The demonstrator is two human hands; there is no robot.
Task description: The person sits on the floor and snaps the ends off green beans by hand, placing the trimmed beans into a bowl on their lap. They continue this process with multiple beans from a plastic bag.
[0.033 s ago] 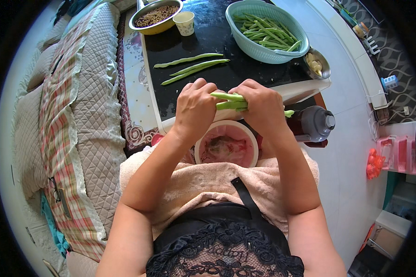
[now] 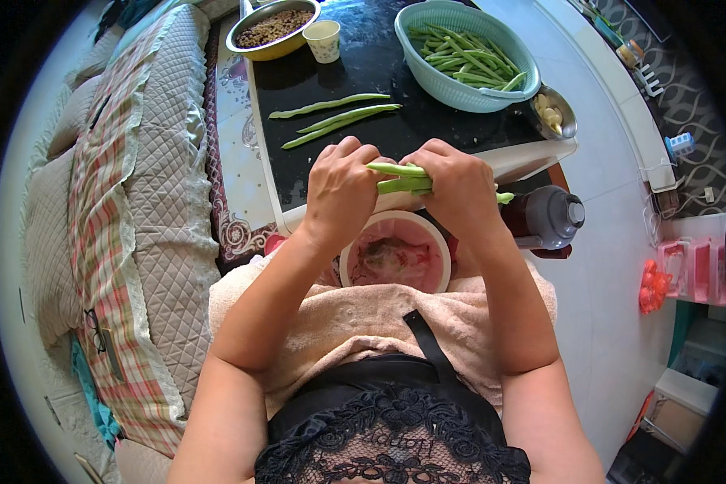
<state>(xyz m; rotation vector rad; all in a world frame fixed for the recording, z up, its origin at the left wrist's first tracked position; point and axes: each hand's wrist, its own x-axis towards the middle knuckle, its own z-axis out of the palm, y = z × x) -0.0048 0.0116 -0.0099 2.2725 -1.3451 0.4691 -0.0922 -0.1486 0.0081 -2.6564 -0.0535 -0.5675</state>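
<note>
Over the table's front edge, my left hand and my right hand are close together, fingers closed on green beans. Pieces of bean bridge the gap between both hands, and a tip pokes out past the right hand's outer side. How many beans are held is hidden by the fingers. Directly below stands a white bin with a pink inside and some scraps at its bottom. Three long loose beans lie on the black tabletop beyond my left hand.
A light blue basket of green beans stands at the far right. Beside it is a metal bowl with pale cloves. At the far left are a bowl of brown grains and a paper cup. A grey-lidded bottle stands right of my hand.
</note>
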